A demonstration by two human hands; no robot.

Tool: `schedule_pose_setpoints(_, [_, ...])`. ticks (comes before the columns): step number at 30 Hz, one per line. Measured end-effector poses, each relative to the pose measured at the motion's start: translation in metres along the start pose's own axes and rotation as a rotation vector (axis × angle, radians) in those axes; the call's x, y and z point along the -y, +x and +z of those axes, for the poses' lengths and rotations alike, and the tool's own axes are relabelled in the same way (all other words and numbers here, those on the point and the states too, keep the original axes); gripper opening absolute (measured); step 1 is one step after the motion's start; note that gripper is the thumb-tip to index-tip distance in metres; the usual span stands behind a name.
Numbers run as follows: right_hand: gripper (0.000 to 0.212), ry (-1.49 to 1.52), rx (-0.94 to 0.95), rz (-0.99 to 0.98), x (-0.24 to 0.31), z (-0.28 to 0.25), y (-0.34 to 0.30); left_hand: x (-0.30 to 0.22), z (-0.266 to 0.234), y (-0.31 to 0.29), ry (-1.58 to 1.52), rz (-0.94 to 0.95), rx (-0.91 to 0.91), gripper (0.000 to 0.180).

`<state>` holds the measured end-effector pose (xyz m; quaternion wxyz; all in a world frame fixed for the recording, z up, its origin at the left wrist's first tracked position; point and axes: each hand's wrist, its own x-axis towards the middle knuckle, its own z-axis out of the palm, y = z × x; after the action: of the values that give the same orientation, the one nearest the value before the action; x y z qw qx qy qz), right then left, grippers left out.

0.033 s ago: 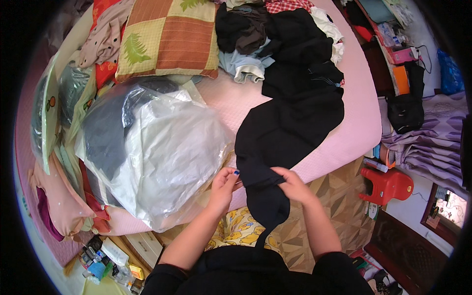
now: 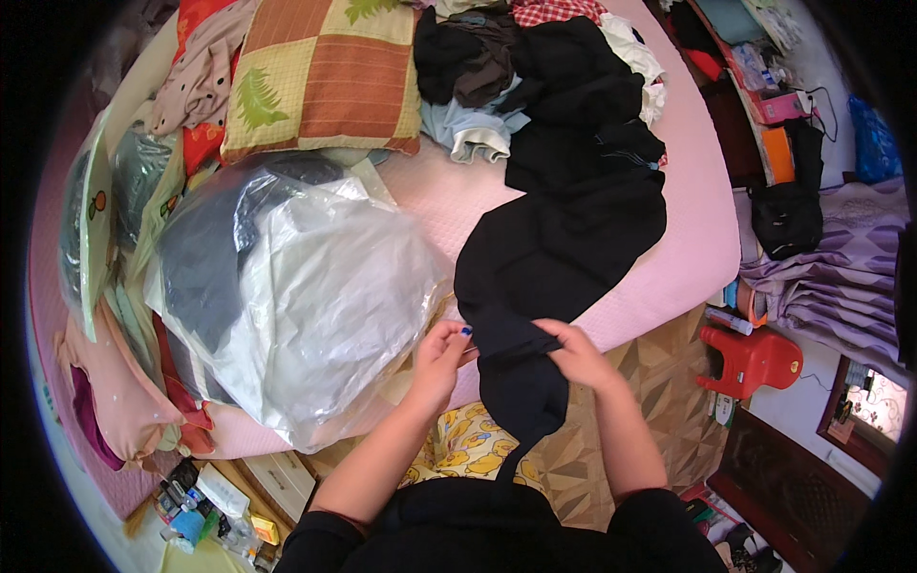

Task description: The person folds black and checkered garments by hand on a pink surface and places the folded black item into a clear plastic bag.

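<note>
A long black garment (image 2: 564,248) stretches over the right part of the pink bed, and its near end hangs past the bed's edge in front of me. Fingers pinched, my left hand (image 2: 437,363) grips the garment's left edge; a dark blue nail shows on it. On the opposite edge my right hand (image 2: 578,357) holds a fold of the same cloth, thumb on top. Below both hands the loose end droops toward my lap, with a narrow black strip trailing from it. Which kind of garment it is, I cannot tell.
Left of the garment sits a large clear plastic bag (image 2: 325,296) with dark and white contents. A checked cushion (image 2: 325,81) and piled clothes (image 2: 473,57) occupy the far side of the pink bed (image 2: 702,229). A red stool (image 2: 755,361) stands on the floor at right.
Both hands stay on the garment. My left fingers have shifted slightly along its edge, and the right hand has moved a little right and up with its fold.
</note>
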<state>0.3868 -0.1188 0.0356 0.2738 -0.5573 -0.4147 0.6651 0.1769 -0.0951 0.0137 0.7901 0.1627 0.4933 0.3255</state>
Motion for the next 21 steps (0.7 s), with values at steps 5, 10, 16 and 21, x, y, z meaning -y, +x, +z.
schedule_pose_setpoints(5, [0.048, -0.089, -0.034, 0.000, 0.031, -0.098, 0.003, 0.004, 0.068, 0.049, 0.080, 0.131, 0.225, 0.009])
schedule_pose_setpoints(10, [0.034, -0.638, -0.222, -0.138, 0.022, -0.244, 0.039, 0.033, 0.085, 0.114, 0.264, 0.340, 0.089, 0.019])
schedule_pose_setpoints(16, [0.022, -1.014, -0.637, 0.020, -0.067, -0.334, 0.105, 0.094, 0.043, 0.178, 0.831, 0.399, -0.313, 0.069])
schedule_pose_setpoints(21, [0.084, -0.539, -0.662, -0.045, -0.074, -0.324, 0.130, 0.097, 0.044, 0.196, 0.923, 0.404, -0.286, 0.086])
